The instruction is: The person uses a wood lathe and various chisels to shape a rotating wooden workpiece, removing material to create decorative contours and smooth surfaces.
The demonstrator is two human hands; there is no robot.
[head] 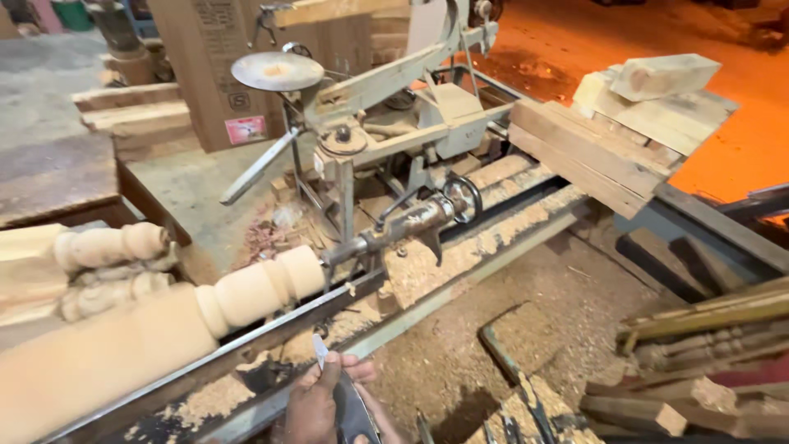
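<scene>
We grip a flat steel chisel [322, 352] in one closed hand [316, 404], which hand we cannot tell, blade up beside the lathe bed rail [271, 329], just below the turned wooden spindle [246, 294] clamped against the tailstock [411, 222] for cutting

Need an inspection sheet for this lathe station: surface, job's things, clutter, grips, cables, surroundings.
Surface: lathe bed coated in sawdust and shavings.
Job's things: turned wooden spindle mounted on the lathe, against the tailstock; flat metal chisel in hand.
Clutter: finished spindles stacked at left; planks piled across the bed; scrap sticks at right.
Grips: one hand holds the chisel, side unclear; the other not seen.
Cables: nothing seen.
Surroundings: cardboard box behind, orange floor beyond.
</scene>
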